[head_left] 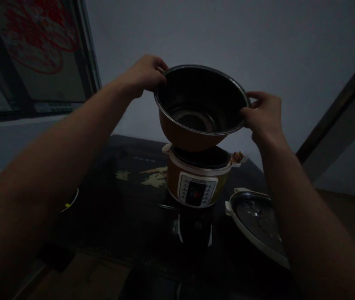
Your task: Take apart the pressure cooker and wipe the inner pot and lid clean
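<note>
Both my hands hold a dark-lined inner pot (196, 141) by its rim, tilted so its inside faces me. My left hand (149, 75) pinches the rim at the left, and my right hand (263, 114) grips it at the right. Just below the pot stands an electric pressure cooker (172, 177) with its top uncovered, a control panel (197, 189) on its front and pale side handles. Its lid (255, 216) lies with the metal inner side up to the right, partly hidden by my right forearm.
The cooker stands on a dark table (127, 216) with a leaf pattern, against a pale wall (127, 33). A window (40, 54) with red decorations is at the left. Something thin with a yellow spot (68, 205) shows beside my left forearm.
</note>
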Tool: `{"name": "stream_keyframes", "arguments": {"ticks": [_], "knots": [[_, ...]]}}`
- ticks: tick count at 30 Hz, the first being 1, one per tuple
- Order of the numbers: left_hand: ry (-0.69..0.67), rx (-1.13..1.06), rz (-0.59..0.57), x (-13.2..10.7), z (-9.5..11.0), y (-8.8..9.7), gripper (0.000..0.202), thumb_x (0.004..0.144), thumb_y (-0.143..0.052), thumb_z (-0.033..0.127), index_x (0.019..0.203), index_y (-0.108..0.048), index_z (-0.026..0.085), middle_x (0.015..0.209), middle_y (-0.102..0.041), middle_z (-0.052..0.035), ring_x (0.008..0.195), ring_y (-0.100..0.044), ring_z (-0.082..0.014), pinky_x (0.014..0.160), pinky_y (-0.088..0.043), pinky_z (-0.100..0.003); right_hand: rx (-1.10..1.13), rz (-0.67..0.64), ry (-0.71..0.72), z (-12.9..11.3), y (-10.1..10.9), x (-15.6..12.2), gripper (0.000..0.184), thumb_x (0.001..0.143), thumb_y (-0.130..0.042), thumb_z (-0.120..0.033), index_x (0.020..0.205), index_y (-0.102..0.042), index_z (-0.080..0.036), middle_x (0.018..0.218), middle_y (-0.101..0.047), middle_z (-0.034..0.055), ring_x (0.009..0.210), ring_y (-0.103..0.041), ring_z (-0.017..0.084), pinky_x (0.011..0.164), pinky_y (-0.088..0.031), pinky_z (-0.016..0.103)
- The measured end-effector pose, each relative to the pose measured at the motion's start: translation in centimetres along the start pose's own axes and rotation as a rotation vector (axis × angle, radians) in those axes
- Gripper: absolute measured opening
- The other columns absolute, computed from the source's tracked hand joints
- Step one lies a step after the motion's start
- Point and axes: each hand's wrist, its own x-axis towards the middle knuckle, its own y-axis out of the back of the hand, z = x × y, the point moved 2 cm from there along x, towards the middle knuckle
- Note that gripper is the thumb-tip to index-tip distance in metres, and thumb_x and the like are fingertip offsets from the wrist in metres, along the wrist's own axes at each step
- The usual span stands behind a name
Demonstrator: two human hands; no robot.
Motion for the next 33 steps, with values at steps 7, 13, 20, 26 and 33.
{"name": "stream_keyframes", "arguments": {"ticks": [7, 13, 20, 26, 33], "knots": [[0.058, 0.121, 0.083, -2.6, -0.3, 5.6, 0.043, 0.082, -0.054, 0.005, 0.125, -0.06, 0.006, 0.095, -0.066, 0.0001, 0.105, -0.062, -0.0345, 0.076, -0.045, -0.04, 0.49, -0.054, -0.012, -3.9, -3.8, -3.2, 0.061, 0.082, -0.051, -0.011, 0.141, -0.034, -0.015, 0.084, -0.062, 0.0036, 0.063, -0.059, 0.012, 0.052, -0.042, 0.025], [0.208, 0.398, 0.081, -4.2, -3.9, 9.5, 0.039, 0.088, -0.052, 0.021, 0.125, -0.061, 0.014, 0.083, -0.061, 0.0061, 0.103, -0.061, -0.0368, 0.073, -0.047, -0.04, 0.919, -0.213, -0.009, -8.4, -7.6, -7.0, 0.052, 0.085, -0.064, -0.029, 0.131, -0.041, -0.027, 0.068, -0.053, -0.0068, 0.053, -0.057, 0.01, 0.046, -0.041, 0.021], [0.498, 0.255, -0.169, -6.2, -11.5, 10.0, 0.037, 0.09, -0.057, 0.015, 0.126, -0.06, 0.015, 0.091, -0.07, 0.0003, 0.102, -0.065, -0.0303, 0.085, -0.047, -0.047, 1.172, -0.471, -0.14, -12.0, -9.7, -12.9, 0.041, 0.085, -0.065, -0.034, 0.121, -0.046, -0.03, 0.074, -0.051, -0.0074, 0.055, -0.059, 0.007, 0.049, -0.045, 0.02], [0.609, -0.031, -0.329, -10.4, -17.7, 6.2, 0.047, 0.086, -0.056, 0.015, 0.133, -0.053, 0.016, 0.092, -0.072, -0.0025, 0.081, -0.068, -0.0178, 0.082, -0.053, -0.039, 1.237, -0.664, -0.291, -12.2, -10.9, -17.3, 0.022, 0.082, -0.065, -0.023, 0.102, -0.056, -0.025, 0.072, -0.049, -0.0061, 0.054, -0.054, 0.008, 0.045, -0.044, 0.02], [0.719, -0.244, -0.381, -14.0, -23.0, 2.1, 0.054, 0.07, -0.068, 0.025, 0.124, -0.06, 0.019, 0.095, -0.075, -0.0042, 0.075, -0.069, -0.0211, 0.071, -0.056, -0.034, 1.157, -0.83, -0.42, -9.5, -13.0, -21.8, 0.02, 0.08, -0.065, -0.027, 0.098, -0.06, -0.023, 0.068, -0.048, -0.0056, 0.055, -0.049, 0.009, 0.045, -0.045, 0.019]]}}
